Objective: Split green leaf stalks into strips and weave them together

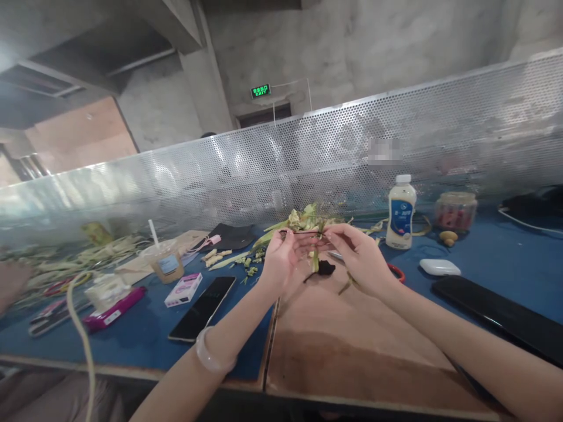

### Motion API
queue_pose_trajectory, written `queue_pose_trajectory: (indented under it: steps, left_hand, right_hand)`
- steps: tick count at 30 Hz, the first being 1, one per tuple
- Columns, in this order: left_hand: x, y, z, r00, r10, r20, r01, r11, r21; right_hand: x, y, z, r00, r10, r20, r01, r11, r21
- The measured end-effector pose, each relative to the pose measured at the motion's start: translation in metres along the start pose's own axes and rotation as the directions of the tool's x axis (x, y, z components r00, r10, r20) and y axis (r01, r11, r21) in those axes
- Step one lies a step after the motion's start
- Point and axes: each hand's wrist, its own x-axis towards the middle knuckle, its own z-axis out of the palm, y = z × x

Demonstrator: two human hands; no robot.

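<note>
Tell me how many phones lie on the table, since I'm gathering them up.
2 clearly: a dark phone lying screen-up left of the left hand, and a bigger black one by the right forearm. More may hide in the clutter at far left.

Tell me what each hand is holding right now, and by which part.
Both hands pinch one green leaf strip. The left hand grips its left end, the right hand its right end, fingertips only. The exact pinch points are blurred.
</note>
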Motion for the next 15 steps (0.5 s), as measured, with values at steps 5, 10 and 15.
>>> queue_pose_trajectory:
  steps: [5, 10, 15]
  left_hand:
    - [0.001, 0.005, -0.004, 1.0, 0.009, 0.02, -0.009, 1.0, 0.014]
    - [0.006, 0.003, -0.017, 0.999, -0.041, 0.022, 0.038, 0.992, 0.122]
    - [0.011, -0.011, -0.034, 0.98, -0.17, 0.101, 0.128, 0.937, 0.326]
  right_hand:
    - [0.002, 0.0, -0.006, 0.989, -0.068, 0.128, 0.085, 0.988, -0.127]
    - [0.002, 0.008, -0.01, 0.913, -0.254, 0.318, 0.343, 0.901, -0.265]
    - [0.0, 0.029, -0.014, 0.792, -0.235, 0.563, 0.517, 0.749, -0.415]
